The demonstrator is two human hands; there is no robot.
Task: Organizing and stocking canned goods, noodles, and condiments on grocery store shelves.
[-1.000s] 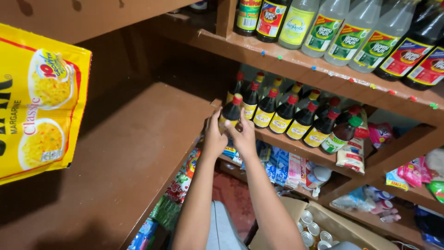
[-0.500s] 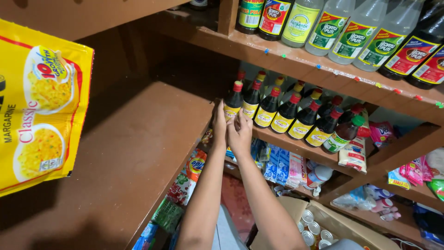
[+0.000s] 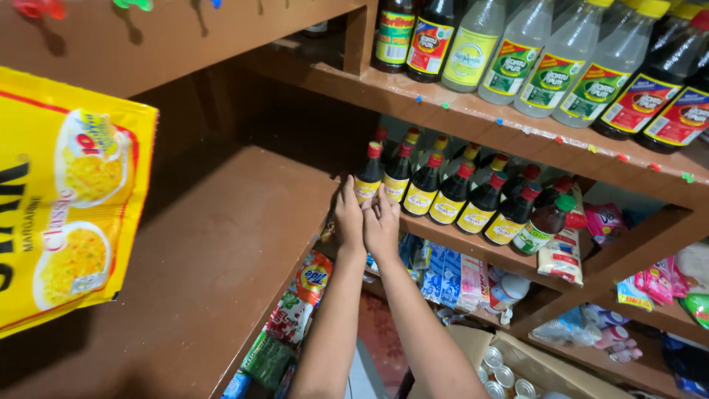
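Two hands at the sauce bottles

Both hands are up at the shelf edge (image 3: 443, 230), side by side and touching. The left hand (image 3: 348, 216) and the right hand (image 3: 381, 222) lie flat, fingers stretched out, clamped on nothing. Their fingertips reach the foot of the end bottle (image 3: 368, 174), a dark one with a red cap and yellow label, first in a row of dark bottles (image 3: 461, 193) running off to the right. Whether the fingers actually press on its label, I cannot tell. Above, a higher shelf carries clear bottles (image 3: 546, 63). At far left hangs a big yellow packet (image 3: 63, 199), well apart from the hands.
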